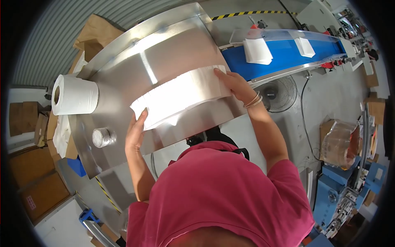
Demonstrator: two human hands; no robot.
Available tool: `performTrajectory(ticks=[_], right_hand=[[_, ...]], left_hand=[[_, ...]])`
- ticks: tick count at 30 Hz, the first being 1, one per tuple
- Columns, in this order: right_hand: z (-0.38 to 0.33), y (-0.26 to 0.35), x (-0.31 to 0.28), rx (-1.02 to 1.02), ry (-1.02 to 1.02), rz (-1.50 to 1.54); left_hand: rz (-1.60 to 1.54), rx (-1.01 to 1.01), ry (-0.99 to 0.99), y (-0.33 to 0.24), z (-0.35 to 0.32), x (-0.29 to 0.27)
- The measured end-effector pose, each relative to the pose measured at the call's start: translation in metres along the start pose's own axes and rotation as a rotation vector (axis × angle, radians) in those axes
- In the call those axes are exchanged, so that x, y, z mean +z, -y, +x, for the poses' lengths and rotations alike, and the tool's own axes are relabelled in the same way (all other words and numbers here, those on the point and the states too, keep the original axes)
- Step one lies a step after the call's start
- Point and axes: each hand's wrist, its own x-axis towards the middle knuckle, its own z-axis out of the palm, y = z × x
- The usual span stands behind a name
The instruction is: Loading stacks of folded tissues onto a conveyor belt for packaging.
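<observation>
Tissue strip (181, 96), white with a ragged near edge, lay stretched flat across the steel desk (123, 66). Left hand (135, 133) pinched its near-left corner; right hand (234, 82) pressed fingers flat on its far end.

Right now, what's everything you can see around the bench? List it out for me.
white sheet: 1, white, stretched flat across the steel table, held at both ends
steel table: 1, silver, curved, in front of the person
paper roll: 1, white, at the table's left edge
metal cap: 1, silver, on the table's near left corner
conveyor belt: 1, blue, running off to the right
folded sheets: 2, white, on the belt
fan: 1, grey, on the floor under the belt
cardboard boxes: several, brown, far left
left hand: fingers on the sheet's left end
right hand: bangles at the wrist, pressing the sheet's right end
</observation>
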Motion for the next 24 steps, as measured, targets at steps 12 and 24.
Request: performTrajectory(ticks=[12, 24], right_hand=[[0.066, -0.077, -0.065, -0.133, -0.043, 0.522], [0.024, -0.021, -0.012, 0.015, 0.079, 0.274]], left_hand=[[-0.012, -0.017, -0.029, -0.005, -0.001, 0.011], [-0.027, -0.007, 0.057, 0.000, 0.006, 0.018]])
